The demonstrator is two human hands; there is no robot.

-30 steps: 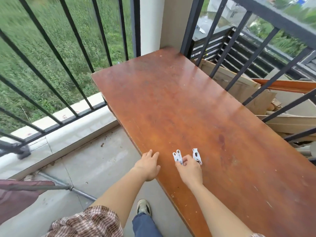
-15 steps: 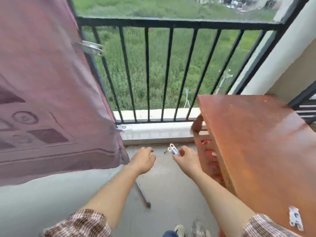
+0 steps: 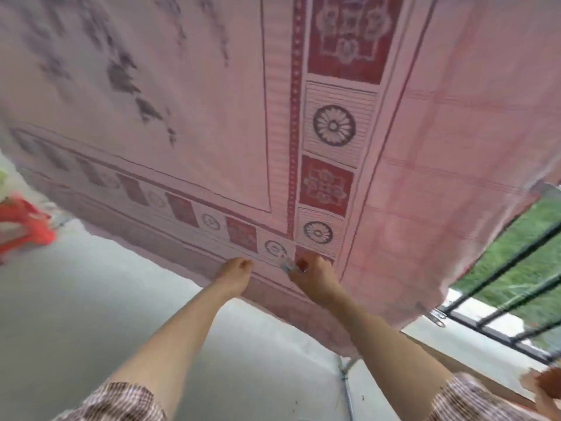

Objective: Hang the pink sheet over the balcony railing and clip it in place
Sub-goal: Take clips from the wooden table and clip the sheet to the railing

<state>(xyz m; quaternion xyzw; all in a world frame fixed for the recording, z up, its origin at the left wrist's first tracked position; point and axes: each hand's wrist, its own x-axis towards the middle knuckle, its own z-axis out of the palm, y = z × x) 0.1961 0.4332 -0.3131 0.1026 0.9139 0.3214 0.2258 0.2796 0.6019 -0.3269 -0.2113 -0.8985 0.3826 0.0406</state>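
Note:
The pink sheet point(image 3: 212, 123), patterned with dark red squares and round flower motifs, hangs down and fills most of the view. My right hand point(image 3: 312, 275) grips white clothes pegs point(image 3: 287, 265) close against the sheet's lower border. My left hand point(image 3: 233, 270) is beside it, fingers curled loosely in front of the sheet's lower hem, holding nothing that I can see. The black balcony railing point(image 3: 516, 253) shows at the right, past the sheet's edge. A metal clip point(image 3: 435, 317) sits at the sheet's lower right corner.
Grey concrete floor point(image 3: 91, 314) lies below the sheet. A metal rod point(image 3: 347, 390) stands on the floor near my right arm. Something orange and blurred point(image 3: 24, 226) is at the far left. A red-brown corner of the wooden table point(image 3: 549, 387) shows at the lower right.
My view has swung left from the table and railing to the hanging sheet. Both hands moved with it; my right hand took the pegs off the table and carries them to the sheet.

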